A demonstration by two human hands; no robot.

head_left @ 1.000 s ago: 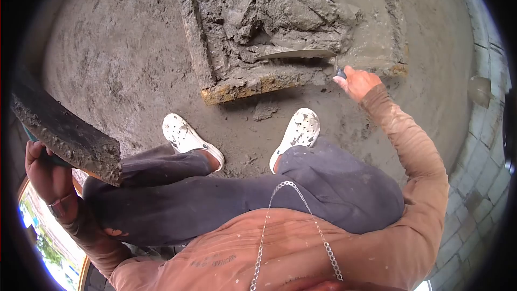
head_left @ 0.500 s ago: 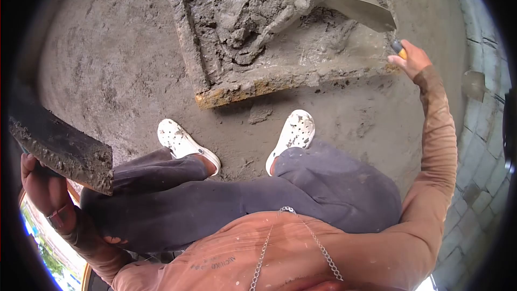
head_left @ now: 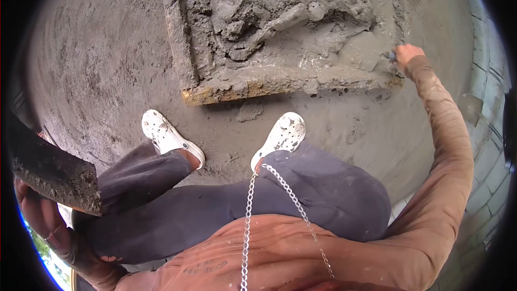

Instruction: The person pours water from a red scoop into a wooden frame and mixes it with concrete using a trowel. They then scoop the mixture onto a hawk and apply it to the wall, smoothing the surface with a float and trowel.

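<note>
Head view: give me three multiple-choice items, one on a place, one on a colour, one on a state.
1. Where is the right hand?
A) at the right end of the mixing board
B) on a knee
C) on the brick wall
2. What colour are the shoes?
A) black
B) white
C) red
3. What is the left hand doing?
A) hanging open and empty
B) gripping a mortar-crusted hawk
C) gripping a bucket handle
Answers:
1 A, it holds the trowel in the wet mortar there.
2 B, both are white, speckled grey.
3 B, its fingers close under the hawk.
</note>
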